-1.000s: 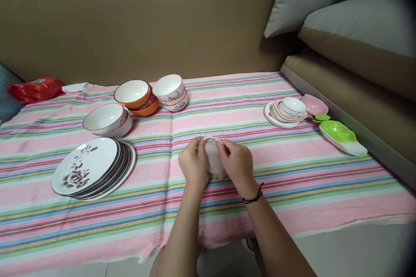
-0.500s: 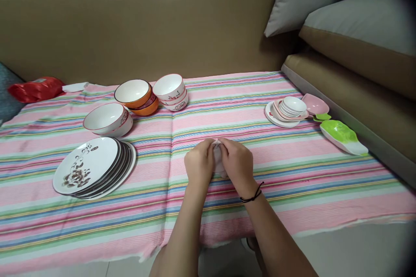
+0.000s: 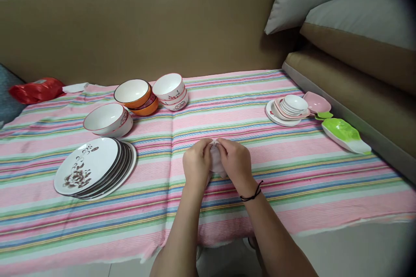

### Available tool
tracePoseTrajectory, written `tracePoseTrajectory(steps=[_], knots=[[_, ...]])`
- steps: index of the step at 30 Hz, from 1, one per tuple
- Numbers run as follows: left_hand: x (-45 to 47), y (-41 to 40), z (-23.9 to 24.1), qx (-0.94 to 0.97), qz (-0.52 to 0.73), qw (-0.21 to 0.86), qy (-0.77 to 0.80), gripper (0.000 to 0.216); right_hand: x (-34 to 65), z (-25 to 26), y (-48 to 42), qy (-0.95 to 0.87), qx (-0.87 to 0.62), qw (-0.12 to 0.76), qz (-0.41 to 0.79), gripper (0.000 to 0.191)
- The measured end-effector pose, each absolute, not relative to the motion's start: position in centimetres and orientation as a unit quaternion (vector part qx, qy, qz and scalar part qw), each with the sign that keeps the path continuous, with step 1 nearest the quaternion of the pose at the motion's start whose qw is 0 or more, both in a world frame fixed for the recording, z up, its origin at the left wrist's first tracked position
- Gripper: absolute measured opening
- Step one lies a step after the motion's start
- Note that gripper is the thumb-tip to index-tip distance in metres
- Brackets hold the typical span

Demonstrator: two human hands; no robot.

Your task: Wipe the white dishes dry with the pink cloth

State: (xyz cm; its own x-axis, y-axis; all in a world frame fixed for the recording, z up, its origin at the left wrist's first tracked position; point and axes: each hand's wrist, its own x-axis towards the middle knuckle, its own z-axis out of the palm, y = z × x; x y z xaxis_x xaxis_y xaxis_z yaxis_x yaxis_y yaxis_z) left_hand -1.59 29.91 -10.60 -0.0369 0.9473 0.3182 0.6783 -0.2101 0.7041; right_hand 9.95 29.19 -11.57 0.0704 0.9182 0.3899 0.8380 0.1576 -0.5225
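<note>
Two-handed, tightly pinching pale item with left hand and right hand below centre; perhaps bunching, needing steadiness next.

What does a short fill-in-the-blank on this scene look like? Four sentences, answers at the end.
1. The left hand and right hand hold the pale item, which is to the ____ of the plates in the picture.
2. The colour of the bracelet is ____.
3. The red bundle is near the picture's ____ edge.
4. The inside of the long dish is mostly coloured ____.

Missing words: right; black; left; green.
</note>
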Motion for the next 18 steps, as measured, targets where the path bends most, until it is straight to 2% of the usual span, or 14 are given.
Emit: tracePoseTrajectory(steps=[4,10,14,18], knots=[[-2.0,29.75,-10.63,0.737,0.321,0.129,0.58,0.029,10.23,-11.58,29.08,-0.713,-0.626,0.314,0.032,0.025],[-2.25,30.0,-10.75,0.746,0.297,0.132,0.581,0.027,10.41,-11.48,29.01,-0.715,-0.633,0.296,0.035,0.023],[-1.95,30.14,-10.74,0.721,0.313,0.162,0.596,0.024,10.34,-11.37,29.14,-0.698,-0.647,0.301,0.066,0.024],[-1.29,30.19,-10.86,0.664,0.379,0.208,0.61,0.022,10.2,-11.28,29.37,-0.662,-0.656,0.347,0.105,0.021]])
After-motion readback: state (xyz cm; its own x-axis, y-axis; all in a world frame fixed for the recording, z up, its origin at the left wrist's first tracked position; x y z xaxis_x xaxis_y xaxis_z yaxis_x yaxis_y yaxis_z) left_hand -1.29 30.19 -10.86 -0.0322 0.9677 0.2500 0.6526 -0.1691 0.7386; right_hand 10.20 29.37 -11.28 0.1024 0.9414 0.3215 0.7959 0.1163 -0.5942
